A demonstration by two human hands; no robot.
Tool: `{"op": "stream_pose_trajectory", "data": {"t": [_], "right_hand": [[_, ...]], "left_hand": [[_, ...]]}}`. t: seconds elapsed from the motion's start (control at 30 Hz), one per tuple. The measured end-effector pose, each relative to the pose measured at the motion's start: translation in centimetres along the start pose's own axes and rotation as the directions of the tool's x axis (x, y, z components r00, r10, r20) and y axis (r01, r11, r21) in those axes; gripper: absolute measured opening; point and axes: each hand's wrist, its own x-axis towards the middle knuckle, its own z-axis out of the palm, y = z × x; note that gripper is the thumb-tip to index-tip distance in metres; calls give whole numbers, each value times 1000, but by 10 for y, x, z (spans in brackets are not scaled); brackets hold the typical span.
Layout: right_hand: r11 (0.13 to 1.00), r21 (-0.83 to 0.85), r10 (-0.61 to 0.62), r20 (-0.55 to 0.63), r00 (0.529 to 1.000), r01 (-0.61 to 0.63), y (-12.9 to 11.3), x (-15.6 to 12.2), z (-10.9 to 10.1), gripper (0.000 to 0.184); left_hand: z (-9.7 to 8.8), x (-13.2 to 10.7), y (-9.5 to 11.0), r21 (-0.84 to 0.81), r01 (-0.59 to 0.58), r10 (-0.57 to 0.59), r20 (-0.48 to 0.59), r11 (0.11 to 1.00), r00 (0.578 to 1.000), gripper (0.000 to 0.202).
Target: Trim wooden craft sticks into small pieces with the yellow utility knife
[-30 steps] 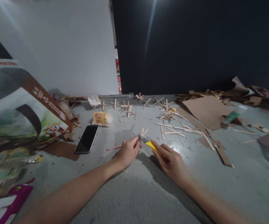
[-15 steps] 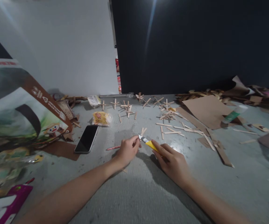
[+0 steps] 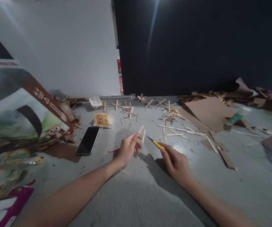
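My left hand (image 3: 128,147) is closed, pinching a short wooden craft stick (image 3: 140,130) between thumb and forefinger so that it points up and away. In my right hand (image 3: 177,162) is a yellow utility knife (image 3: 159,145), its blade aimed to the upper left and apart from the stick. Between the two hands, another craft stick (image 3: 144,136) lies on the grey table (image 3: 136,198). A stick piece (image 3: 124,172) shows below my left wrist, and a thin red-striped rod (image 3: 113,150) lies left of that hand.
Several crossed-stick pieces (image 3: 128,110) stand along the back. Loose sticks (image 3: 175,134) lie to the right, near cardboard (image 3: 209,112) and a glue stick (image 3: 238,116). At left are a phone (image 3: 88,141), a yellow packet (image 3: 103,120), a large printed bag (image 3: 27,110) and a magenta-and-white tool (image 3: 20,201).
The knife has drawn back to the right, away from my left hand, and its blade has turned. The stick in my left hand now shows more clearly, with those fingers slightly looser.
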Motion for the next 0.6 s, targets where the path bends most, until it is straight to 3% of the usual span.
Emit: {"op": "stream_pose_trajectory", "data": {"t": [0.23,0.43,0.6], "right_hand": [[993,77,90,46,995,-93,-2,1,-2,45],[988,122,84,60,995,-91,-4,1,-1,43],[987,125,86,96,992,-98,-5,0,-1,44]], "left_hand": [[1,-2,0,28,-47,44,88,998,995,51],[2,-4,-3,85,-95,76,202,992,976,43],[3,-6,-6,111,-117,89,232,987,969,39]]}}
